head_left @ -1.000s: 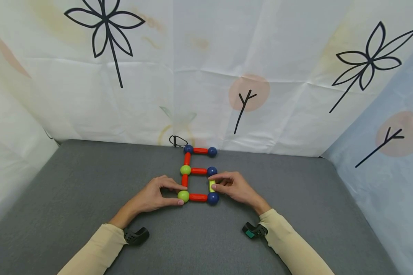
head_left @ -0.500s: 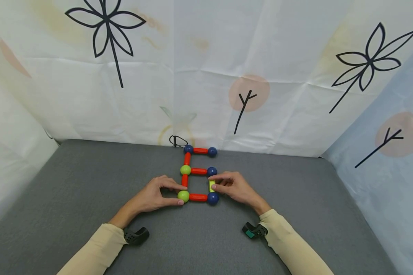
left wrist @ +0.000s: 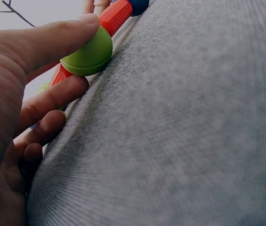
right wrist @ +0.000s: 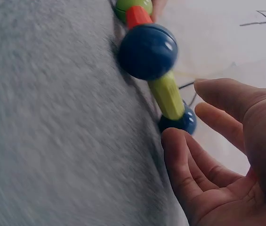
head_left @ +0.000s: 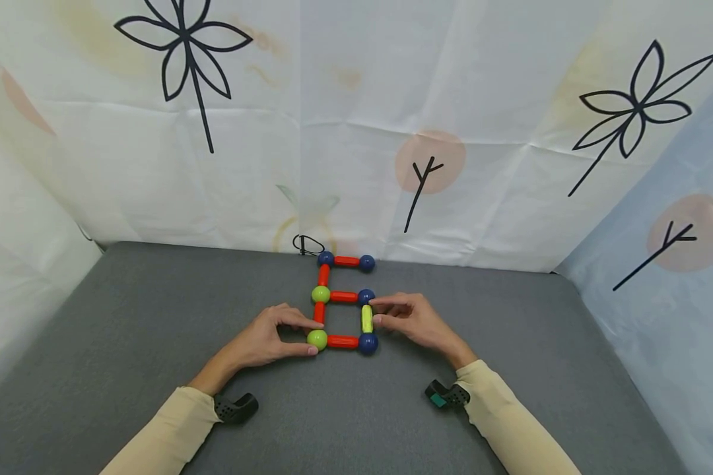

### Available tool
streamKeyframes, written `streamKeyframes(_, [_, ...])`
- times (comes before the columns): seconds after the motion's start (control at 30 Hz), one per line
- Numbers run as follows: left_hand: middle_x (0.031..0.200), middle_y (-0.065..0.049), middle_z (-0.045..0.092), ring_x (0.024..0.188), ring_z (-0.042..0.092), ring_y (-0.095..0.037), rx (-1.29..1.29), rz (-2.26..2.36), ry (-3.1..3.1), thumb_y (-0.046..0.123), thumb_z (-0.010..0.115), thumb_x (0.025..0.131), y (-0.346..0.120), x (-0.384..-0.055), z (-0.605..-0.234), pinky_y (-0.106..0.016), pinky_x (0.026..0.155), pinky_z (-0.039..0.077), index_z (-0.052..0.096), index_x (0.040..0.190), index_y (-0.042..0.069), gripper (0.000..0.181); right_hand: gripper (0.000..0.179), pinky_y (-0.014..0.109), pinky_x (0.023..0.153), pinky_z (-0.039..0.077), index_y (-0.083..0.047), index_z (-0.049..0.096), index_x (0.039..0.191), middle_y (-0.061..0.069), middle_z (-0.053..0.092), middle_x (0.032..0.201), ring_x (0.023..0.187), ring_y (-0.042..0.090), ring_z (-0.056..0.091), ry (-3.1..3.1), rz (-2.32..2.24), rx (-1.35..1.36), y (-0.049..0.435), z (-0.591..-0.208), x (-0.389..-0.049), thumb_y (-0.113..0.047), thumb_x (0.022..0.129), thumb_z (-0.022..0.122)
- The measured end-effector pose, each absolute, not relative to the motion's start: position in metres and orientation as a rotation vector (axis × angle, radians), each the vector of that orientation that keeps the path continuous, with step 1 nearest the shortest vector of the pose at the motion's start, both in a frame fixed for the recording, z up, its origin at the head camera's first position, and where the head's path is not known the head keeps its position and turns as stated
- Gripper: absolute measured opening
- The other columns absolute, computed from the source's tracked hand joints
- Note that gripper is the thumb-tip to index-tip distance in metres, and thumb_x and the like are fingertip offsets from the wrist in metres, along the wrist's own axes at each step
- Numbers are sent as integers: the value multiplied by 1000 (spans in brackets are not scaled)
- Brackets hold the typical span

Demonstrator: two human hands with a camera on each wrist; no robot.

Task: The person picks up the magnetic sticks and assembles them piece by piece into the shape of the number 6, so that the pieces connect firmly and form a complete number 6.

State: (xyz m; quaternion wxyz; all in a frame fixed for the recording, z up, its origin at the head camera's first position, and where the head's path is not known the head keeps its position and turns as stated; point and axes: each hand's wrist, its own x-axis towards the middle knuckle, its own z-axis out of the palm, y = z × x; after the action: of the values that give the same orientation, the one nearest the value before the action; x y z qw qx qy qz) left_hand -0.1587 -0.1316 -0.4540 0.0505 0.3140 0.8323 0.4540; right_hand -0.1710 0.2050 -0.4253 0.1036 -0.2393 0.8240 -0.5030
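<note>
A flat figure of red rods, green balls and blue balls lies on the grey table. My left hand (head_left: 267,336) pinches its near-left green ball (head_left: 317,340) between thumb and fingers; the left wrist view shows the thumb on top of that green ball (left wrist: 88,54). On the right side, a yellow-green rod (head_left: 366,319) joins the near blue ball (head_left: 368,343) to the middle blue ball (head_left: 366,297). Beside this rod, my right hand (head_left: 412,320) has thumb and fingers spread, nothing held. A fingertip overlaps the middle blue ball (right wrist: 185,121) in the right wrist view; contact is unclear.
Beyond the hands, a red rod (head_left: 347,261) links two blue balls near the table's back edge. A white printed cloth (head_left: 356,132) hangs right behind them. Grey tabletop (head_left: 511,330) extends to both sides and in front.
My right hand has let go of the yellow-green rod and drawn slightly to the right, so the whole rod shows. My left hand has stayed on the green ball.
</note>
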Motion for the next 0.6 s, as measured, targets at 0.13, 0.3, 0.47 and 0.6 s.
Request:
streamKeyframes(0.13, [101, 15, 71, 91, 55, -14, 957, 1386, 2525, 43, 86, 81, -132, -160, -455, -37, 81, 41, 78, 118, 26, 41, 35, 31, 73, 54, -1, 68, 130, 16, 68, 111, 88, 27, 67, 2490, -1509, -672, 214, -422, -173, -11, 96, 71])
streamKeyframes(0.3, [101, 15, 71, 90, 55, -14, 971, 1391, 2524, 42, 87, 81, -133, -160, -456, -37, 80, 41, 79, 118, 25, 42, 38, 31, 75, 54, 1, 67, 130, 16, 69, 112, 91, 28, 67, 2668, -1486, -609, 230, -421, -174, -13, 96, 73])
streamKeyframes(0.47, [102, 15, 71, 92, 56, -13, 974, 1375, 2528, 42, 86, 81, -135, -160, -455, -38, 82, 42, 78, 119, 25, 43, 37, 35, 81, 54, 1, 67, 129, 17, 69, 111, 95, 30, 66, 2858, -1461, -505, 246, -422, -175, -13, 95, 73])
streamKeyframes(0.6, [104, 15, 71, 94, 56, -13, 964, 1375, 2516, 40, 86, 82, -136, -159, -454, -39, 83, 42, 78, 120, 25, 42, 38, 38, 85, 53, 1, 66, 130, 19, 68, 115, 101, 32, 65, 2931, -1478, -397, 254, -425, -176, -13, 95, 73])
